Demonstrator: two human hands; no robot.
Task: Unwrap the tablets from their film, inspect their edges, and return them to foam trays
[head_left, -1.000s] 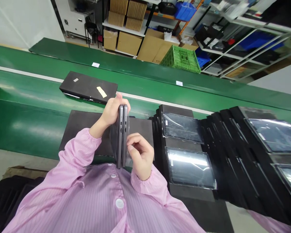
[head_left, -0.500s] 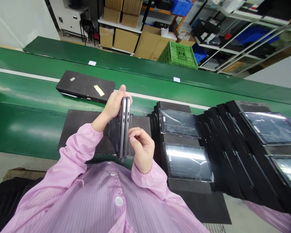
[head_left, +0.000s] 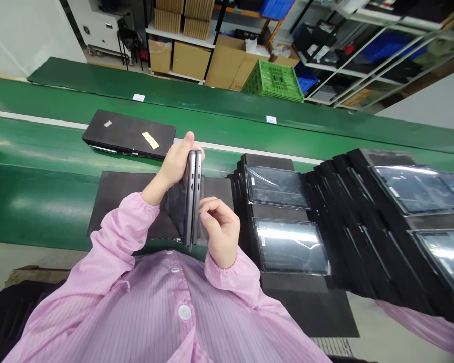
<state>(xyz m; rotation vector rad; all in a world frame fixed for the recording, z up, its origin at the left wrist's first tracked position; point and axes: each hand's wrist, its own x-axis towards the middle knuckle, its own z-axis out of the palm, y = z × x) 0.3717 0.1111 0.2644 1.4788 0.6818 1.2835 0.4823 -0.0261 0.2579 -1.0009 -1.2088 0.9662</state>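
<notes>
My left hand (head_left: 177, 162) is closed round the far end of two dark tablets (head_left: 192, 201), thumb up. They stand on edge, pressed together, with their port sides facing up towards me. Close by the right-hand face is my right hand (head_left: 222, 231), its thumb and fingertips pinched together at the tablets' side. Whether a thin film or anything else is between those fingertips cannot be made out. Under the tablets lies a black sheet (head_left: 117, 201) on the green work surface. The tablets' screens are mostly turned away or in shadow.
Stacked black trays (head_left: 306, 302) at the right carry a far tablet (head_left: 278, 186) and a near tablet (head_left: 292, 246) with glossy screens. More stacked trays lean further right. A black block (head_left: 130, 132) with tape sits at the back left. Beyond the bench stands a green crate (head_left: 274, 80).
The view has shifted slightly, so the surroundings sit a little further left. Both hands and the two tablets keep nearly the same pose.
</notes>
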